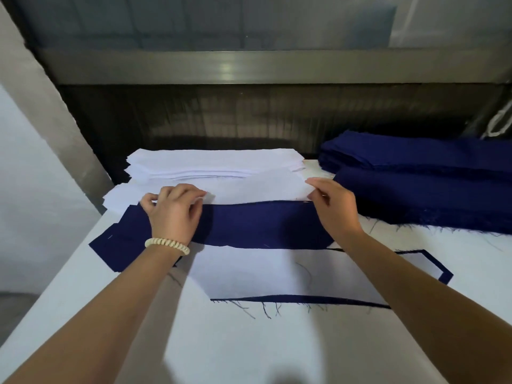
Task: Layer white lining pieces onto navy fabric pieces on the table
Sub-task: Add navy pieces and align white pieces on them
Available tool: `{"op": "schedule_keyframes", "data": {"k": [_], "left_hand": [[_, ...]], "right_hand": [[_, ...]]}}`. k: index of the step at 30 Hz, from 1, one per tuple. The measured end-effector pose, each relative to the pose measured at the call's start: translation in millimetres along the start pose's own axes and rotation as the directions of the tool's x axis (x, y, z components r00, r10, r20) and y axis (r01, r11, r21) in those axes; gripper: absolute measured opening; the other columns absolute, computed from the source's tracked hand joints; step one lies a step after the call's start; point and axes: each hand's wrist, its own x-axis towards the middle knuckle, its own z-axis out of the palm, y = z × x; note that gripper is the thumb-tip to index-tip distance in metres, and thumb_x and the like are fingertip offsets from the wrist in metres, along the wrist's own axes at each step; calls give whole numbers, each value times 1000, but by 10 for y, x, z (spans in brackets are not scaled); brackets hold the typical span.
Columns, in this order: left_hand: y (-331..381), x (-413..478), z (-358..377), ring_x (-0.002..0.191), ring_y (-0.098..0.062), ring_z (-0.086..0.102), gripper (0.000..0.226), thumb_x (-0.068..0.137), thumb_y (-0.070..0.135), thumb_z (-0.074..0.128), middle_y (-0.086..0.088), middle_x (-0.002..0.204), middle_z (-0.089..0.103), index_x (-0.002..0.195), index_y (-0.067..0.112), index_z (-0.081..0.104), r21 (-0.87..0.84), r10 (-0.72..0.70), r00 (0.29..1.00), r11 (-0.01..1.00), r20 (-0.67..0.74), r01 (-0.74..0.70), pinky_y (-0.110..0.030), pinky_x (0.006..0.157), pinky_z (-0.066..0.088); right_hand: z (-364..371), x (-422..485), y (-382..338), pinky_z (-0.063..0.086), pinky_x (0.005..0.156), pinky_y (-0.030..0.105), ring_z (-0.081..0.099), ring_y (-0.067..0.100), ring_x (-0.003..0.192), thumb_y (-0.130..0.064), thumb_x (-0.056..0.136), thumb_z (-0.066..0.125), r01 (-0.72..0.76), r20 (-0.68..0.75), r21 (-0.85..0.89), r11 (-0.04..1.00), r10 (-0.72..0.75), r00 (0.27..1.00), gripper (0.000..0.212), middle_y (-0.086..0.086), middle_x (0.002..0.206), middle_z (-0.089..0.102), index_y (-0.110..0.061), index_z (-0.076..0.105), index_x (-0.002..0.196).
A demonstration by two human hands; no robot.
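Note:
A white lining piece (257, 188) lies at the front of the white lining stack (213, 162). My left hand (173, 210) pinches its left end with curled fingers. My right hand (333, 205) pinches its right corner. Just in front of it a navy fabric piece (249, 225) lies flat across the table, and my left hand hovers over its left part. Nearer to me a second navy piece (304, 299) is covered by a white lining piece (277, 273), with only its navy edges showing.
A tall stack of navy fabric pieces (429, 178) sits at the right back of the white table (249, 342). Loose navy threads lie along the frayed edges. A dark wall and metal rail run behind the table. The table's left edge drops away.

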Motion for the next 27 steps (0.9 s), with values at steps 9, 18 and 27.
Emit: {"op": "schedule_keyframes", "data": {"k": [9, 18, 27], "left_hand": [[200, -162, 222, 116, -23, 39, 39, 89, 35, 57, 7, 123, 57, 127, 31, 53, 63, -120, 960, 992, 252, 108, -38, 92, 14], [266, -55, 71, 100, -39, 45, 20, 86, 11, 63, -4, 107, 61, 91, 25, 77, -50, -144, 989, 988, -21, 143, -42, 81, 23], [265, -264, -169, 90, -37, 54, 21, 79, 8, 69, 4, 89, 69, 86, 26, 78, -60, 112, 986, 991, -123, -120, -44, 75, 25]], "right_hand": [[-150, -210, 137, 37, 79, -2, 55, 1, 94, -11, 90, 60, 10, -17, 60, 998, -9, 1000, 21, -11, 104, 62, -13, 69, 109], [-341, -340, 256, 38, 74, -4, 57, -13, 81, -8, 87, 64, 95, -95, 45, 994, -91, 991, 17, -9, 94, 62, -5, 70, 103], [-533, -787, 478, 45, 78, 5, 59, -11, 92, -2, 84, 65, 169, -148, 86, 982, -155, 977, 17, -13, 96, 66, -14, 70, 96]]}}
